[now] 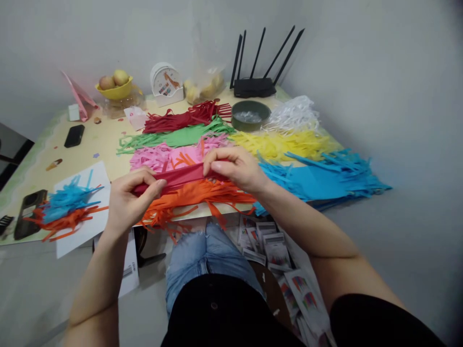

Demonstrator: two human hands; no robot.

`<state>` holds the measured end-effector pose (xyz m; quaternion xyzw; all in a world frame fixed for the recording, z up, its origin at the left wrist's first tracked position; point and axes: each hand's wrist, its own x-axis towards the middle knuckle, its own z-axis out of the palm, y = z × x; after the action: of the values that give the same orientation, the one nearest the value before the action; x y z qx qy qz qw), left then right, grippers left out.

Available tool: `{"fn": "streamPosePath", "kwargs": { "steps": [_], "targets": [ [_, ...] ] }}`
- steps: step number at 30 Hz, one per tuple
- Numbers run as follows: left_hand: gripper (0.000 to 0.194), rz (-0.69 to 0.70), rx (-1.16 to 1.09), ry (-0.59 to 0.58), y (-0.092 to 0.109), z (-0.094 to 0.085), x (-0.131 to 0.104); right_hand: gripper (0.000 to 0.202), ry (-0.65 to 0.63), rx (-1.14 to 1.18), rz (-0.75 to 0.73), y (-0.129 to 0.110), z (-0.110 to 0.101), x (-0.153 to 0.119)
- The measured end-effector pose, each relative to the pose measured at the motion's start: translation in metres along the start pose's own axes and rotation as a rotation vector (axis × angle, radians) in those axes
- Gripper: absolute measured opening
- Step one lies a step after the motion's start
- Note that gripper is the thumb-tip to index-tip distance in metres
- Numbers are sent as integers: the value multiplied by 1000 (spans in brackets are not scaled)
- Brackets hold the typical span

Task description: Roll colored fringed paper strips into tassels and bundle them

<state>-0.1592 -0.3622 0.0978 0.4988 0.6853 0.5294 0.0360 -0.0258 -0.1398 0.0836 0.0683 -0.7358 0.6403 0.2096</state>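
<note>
A strip of dark red tissue paper point(181, 177) is stretched between my two hands, above the table's front part. My left hand point(132, 195) pinches its left end between thumb and fingers. At the other end, my right hand point(231, 166) grips the strip, fingers curled over it. Beneath it lies a bundle of orange fringed paper point(202, 193), some strands hanging past the table edge. Pink fringed paper point(154, 156) shows just behind the strip, with a few orange strands on it. Farther back are green fringe point(181, 136) and dark red fringe point(184, 118).
On the right lie blue fringe point(318, 180), yellow fringe point(289, 144) and white fringe point(294, 115). A dark green round tin point(251, 115) and a black router point(255, 87) stand behind. Blue and orange tassels point(68, 200) sit on white paper at left, near phones. Packets point(278, 250) lie below the table.
</note>
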Motion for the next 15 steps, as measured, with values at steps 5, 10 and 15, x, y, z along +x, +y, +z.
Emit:
{"fn": "streamPosePath", "kwargs": {
  "steps": [5, 10, 15],
  "targets": [
    [22, -45, 187, 100, 3, 3, -1, 12, 83, -473, -121, -12, 5, -6],
    [13, -55, 295, 21, 5, 2, 1, 19, 115, -631, -101, -15, 6, -11],
    [18, -183, 67, -6, 6, 1, 0, 7, 124, -395, -13, -12, 4, -10]
  ]
}}
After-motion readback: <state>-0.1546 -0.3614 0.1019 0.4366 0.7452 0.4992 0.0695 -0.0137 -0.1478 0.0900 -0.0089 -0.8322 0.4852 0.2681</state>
